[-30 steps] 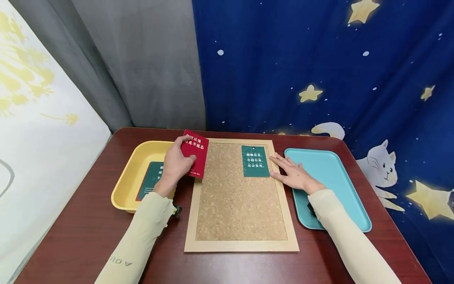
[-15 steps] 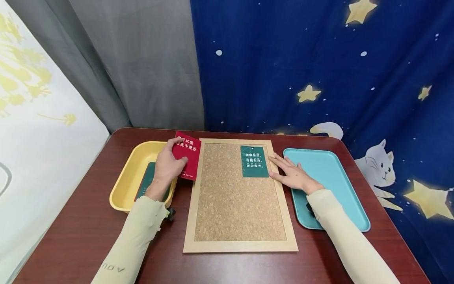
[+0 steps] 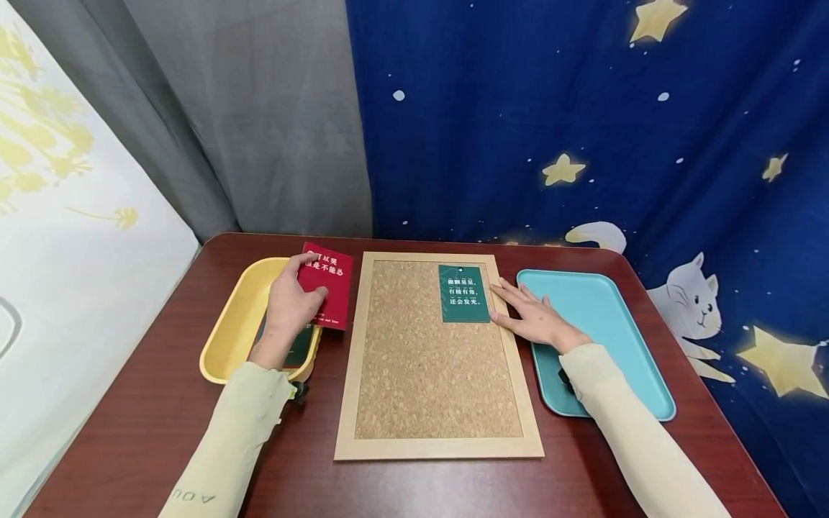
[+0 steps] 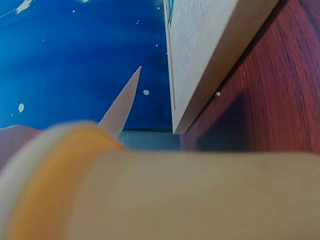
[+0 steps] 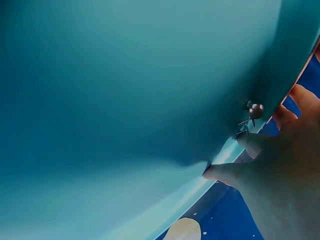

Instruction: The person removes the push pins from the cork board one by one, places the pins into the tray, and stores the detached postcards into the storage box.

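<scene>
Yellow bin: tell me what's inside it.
Part of a dark green card shows inside the yellow bin. The left hand hides its middle, and whatever lies beneath the card cannot be seen.

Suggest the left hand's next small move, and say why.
I'd probably ease the red card left and lower it into the yellow basin. The left hand pinches it near the basin's right rim, it has moved away from the cork board over the last second, and a green card already lies in the basin.
</scene>
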`<state>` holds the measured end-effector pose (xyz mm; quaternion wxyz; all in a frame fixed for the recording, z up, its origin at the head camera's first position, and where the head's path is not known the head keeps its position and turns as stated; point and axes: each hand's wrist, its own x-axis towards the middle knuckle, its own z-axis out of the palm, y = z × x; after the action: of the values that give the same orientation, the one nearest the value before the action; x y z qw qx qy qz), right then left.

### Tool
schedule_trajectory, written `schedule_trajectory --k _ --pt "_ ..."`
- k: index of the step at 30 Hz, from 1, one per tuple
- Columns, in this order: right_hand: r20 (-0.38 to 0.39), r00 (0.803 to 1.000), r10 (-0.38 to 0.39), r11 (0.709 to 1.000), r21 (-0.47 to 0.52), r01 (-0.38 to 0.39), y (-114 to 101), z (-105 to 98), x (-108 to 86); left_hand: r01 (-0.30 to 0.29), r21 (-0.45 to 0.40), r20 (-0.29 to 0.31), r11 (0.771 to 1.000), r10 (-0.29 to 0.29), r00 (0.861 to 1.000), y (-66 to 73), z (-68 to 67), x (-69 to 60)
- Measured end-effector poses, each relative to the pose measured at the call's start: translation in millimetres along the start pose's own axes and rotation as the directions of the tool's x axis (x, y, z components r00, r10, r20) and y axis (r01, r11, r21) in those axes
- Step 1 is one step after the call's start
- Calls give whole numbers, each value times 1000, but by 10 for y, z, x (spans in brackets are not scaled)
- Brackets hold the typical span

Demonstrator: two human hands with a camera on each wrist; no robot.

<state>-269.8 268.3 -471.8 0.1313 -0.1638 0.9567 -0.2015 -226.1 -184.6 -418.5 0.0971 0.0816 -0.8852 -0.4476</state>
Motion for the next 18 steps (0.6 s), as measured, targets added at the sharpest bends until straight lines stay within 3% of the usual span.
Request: schedule_trajectory --k 18 --pt "2 1000 6 1000 -6 -6 10 4 15 28 -1 5 1000 -28 1000 -107 -269 -34"
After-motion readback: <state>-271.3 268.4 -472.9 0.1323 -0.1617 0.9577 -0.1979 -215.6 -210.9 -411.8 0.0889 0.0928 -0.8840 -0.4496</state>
